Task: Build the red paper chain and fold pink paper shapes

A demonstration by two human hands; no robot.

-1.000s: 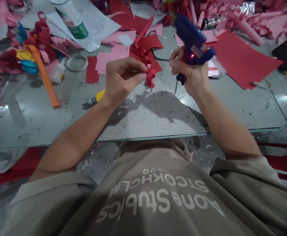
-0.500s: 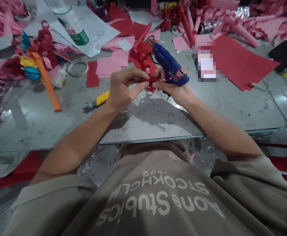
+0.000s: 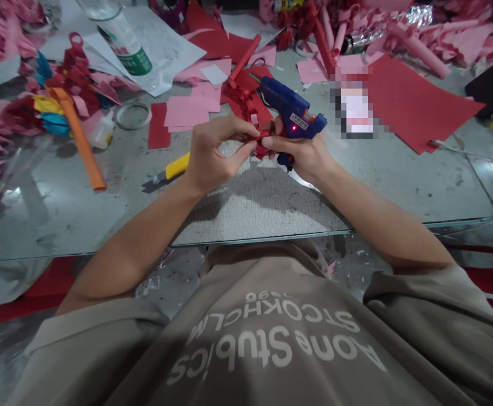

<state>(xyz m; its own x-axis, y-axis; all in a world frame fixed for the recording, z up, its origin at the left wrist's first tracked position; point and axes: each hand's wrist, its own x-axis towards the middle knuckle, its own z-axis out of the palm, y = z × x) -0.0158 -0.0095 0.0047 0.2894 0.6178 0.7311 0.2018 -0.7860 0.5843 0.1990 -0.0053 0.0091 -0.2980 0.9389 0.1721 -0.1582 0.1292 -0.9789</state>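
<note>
Between my two hands is a small red paper piece (image 3: pixel 262 148), partly hidden by fingertips. My left hand (image 3: pixel 217 148) pinches its left side with thumb and forefinger. My right hand (image 3: pixel 311 155) has a blue hot glue gun (image 3: pixel 286 97) tucked in it, nozzle pointing up and left, with a red light lit on its side. The thumb and finger of that same hand pinch the red paper's right side. Just beyond the fingertips lies a curled red paper chain (image 3: pixel 243 100) on red sheets. A yellow utility knife (image 3: pixel 177 166) rests beside my left wrist.
Pink paper sheets (image 3: pixel 187 113), a tape ring (image 3: pixel 133 117), a small glue bottle (image 3: pixel 102 131) and an orange paper strip (image 3: pixel 79 144) lie to the left. A clear bottle (image 3: pixel 128 48) stands behind them. On the right are a blurred-out phone (image 3: pixel 356 113), a large red sheet (image 3: pixel 421 104) and a cable (image 3: pixel 470 151).
The glue gun has tipped in my right hand and its body sits a little higher, showing more of the handle. The red paper between my fingertips has turned slightly.
</note>
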